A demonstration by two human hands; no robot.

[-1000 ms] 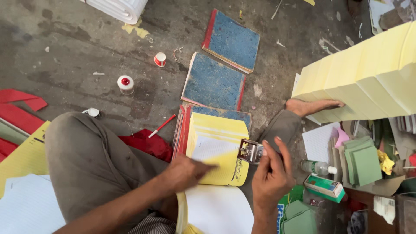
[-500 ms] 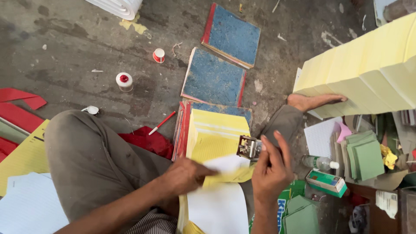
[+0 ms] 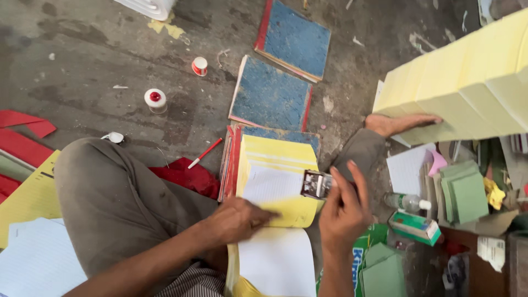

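Head camera looks down on a yellow booklet [image 3: 280, 181] lying open on a stack of blue-covered books [image 3: 273, 136], directly in front of the seated person's lap. Its long axis runs away from the body, toward the far floor. The left hand [image 3: 236, 221] lies flat on the booklet's near edge, fingers pressed down on the yellow page just below a white lined sheet [image 3: 273, 184]. The right hand [image 3: 344, 212] sits at the booklet's right edge, fingers closed around a small metal stapler [image 3: 316, 184] whose head overlaps the page margin. Both hands touch the booklet; the left covers more of it.

More white paper [image 3: 278, 263] lies nearer the body. Two blue books [image 3: 269, 93] rest farther out on the concrete, with two small red-capped glue bottles [image 3: 155, 100] to the left. A tall pile of pale yellow paper [image 3: 467, 82] stands to the right, beside the person's bare foot [image 3: 401, 124].
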